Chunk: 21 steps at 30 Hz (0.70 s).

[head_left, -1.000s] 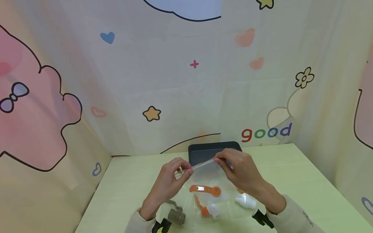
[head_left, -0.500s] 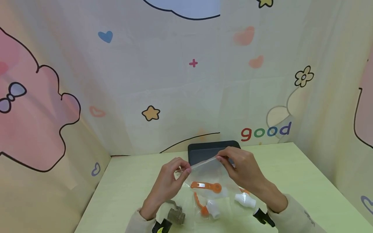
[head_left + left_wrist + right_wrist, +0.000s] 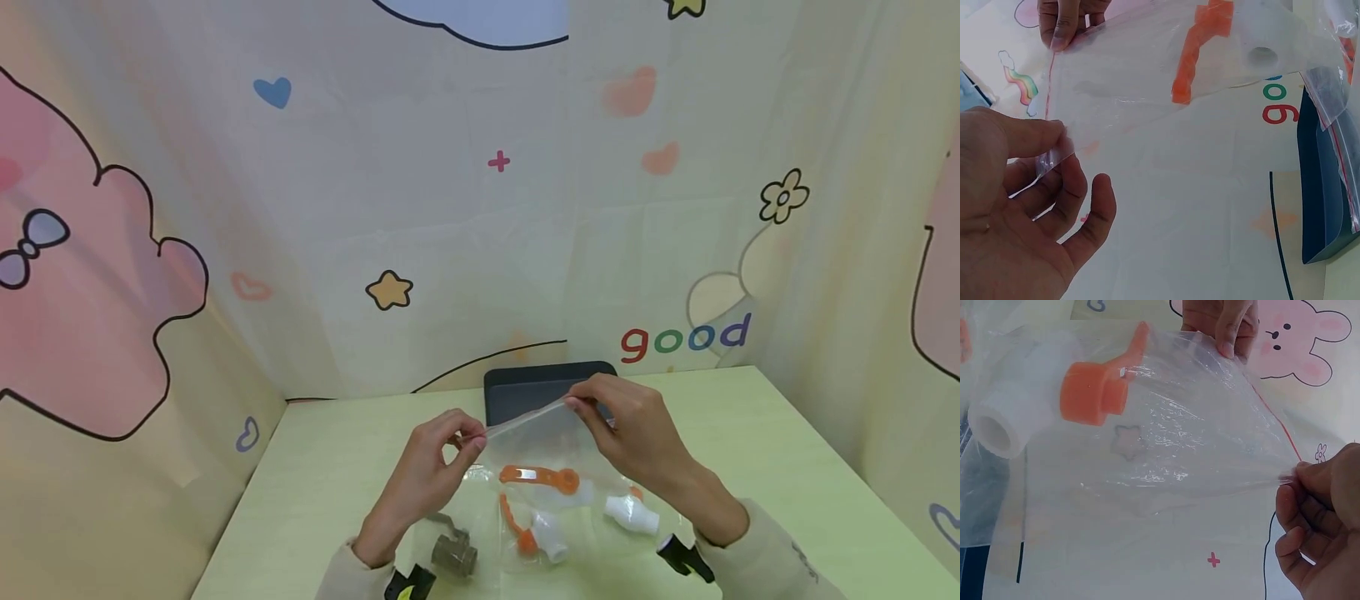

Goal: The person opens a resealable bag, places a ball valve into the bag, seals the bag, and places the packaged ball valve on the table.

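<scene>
A clear zip bag [image 3: 528, 442] hangs between both hands, its top edge pulled taut. My left hand [image 3: 431, 462] pinches the left end of that edge, and my right hand [image 3: 636, 429] pinches the right end, slightly higher. A red seal line [image 3: 1277, 421] runs between the fingers in the right wrist view. Inside the bag is a white plastic valve [image 3: 1029, 394] with an orange handle [image 3: 1088, 394]. The left wrist view shows this orange handle [image 3: 1194, 59] through the film, beyond the left hand's thumb and fingers.
A dark tray [image 3: 506, 398] stands at the back of the table [image 3: 330, 467], partly behind the bag. Nearer lie a grey valve [image 3: 453, 556], a white valve with an orange handle [image 3: 551, 537], and another white valve [image 3: 632, 514] by the right forearm. Printed curtains surround the table.
My right hand has moved slightly up and to the right, and the left a little left, stretching the bag's edge wider. The orange-handled valve inside has risen and shifted right with it.
</scene>
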Motion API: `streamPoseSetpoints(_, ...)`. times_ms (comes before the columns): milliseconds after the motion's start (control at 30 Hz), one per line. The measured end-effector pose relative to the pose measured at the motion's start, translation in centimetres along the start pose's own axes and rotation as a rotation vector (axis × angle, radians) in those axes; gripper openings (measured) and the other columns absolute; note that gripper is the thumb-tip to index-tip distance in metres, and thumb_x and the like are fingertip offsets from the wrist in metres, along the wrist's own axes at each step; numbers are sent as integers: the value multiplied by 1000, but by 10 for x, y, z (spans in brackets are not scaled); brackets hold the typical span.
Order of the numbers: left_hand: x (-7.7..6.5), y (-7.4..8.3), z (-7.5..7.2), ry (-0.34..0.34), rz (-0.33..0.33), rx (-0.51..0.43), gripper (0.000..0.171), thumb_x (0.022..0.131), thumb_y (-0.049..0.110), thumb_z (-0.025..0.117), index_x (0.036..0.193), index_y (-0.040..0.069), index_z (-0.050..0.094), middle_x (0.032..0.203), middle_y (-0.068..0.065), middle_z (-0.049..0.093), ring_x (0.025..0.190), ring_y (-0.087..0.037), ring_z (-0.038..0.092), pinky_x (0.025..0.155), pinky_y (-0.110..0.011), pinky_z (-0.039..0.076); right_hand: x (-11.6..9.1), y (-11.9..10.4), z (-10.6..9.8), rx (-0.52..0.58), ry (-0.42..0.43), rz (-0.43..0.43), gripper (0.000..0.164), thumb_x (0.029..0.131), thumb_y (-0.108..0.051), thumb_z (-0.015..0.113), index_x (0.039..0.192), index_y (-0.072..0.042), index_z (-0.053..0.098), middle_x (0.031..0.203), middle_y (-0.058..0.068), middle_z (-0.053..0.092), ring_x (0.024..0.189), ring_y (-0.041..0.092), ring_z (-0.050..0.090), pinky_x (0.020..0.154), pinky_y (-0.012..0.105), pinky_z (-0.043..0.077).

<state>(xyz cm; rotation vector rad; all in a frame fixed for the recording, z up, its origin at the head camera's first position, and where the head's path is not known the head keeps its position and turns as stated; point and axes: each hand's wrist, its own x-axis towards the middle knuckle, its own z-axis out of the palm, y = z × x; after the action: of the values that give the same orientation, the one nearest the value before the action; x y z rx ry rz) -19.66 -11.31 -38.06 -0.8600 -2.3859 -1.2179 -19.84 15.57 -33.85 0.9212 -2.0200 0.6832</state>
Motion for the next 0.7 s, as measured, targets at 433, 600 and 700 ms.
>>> streamPoseSetpoints(433,-6,-8,-3,-50,-86,-76,4,95,17,65,96,17,69,86,6,67,79,-5,60,72,-24,54,0,5,-4,2,-3,30,15,79,0,76,89,-9,69,80,-3,68,64,3,54,60,12,42)
streamPoseSetpoints(600,-7,-9,-4,5,-51,-66,4,94,17,66,93,18,70,85,6,69,76,-4,62,70,-23,54,0,4,-3,7,-16,48,14,80,0,76,89,-9,69,80,-3,68,65,4,55,58,16,46)
streamPoseSetpoints(700,-7,-9,-4,29,-23,-66,5,93,19,67,91,17,70,81,6,68,73,-4,62,66,-23,52,0,3,-3,9,-14,47,13,81,-1,76,89,-9,69,80,-3,68,65,4,55,57,19,47)
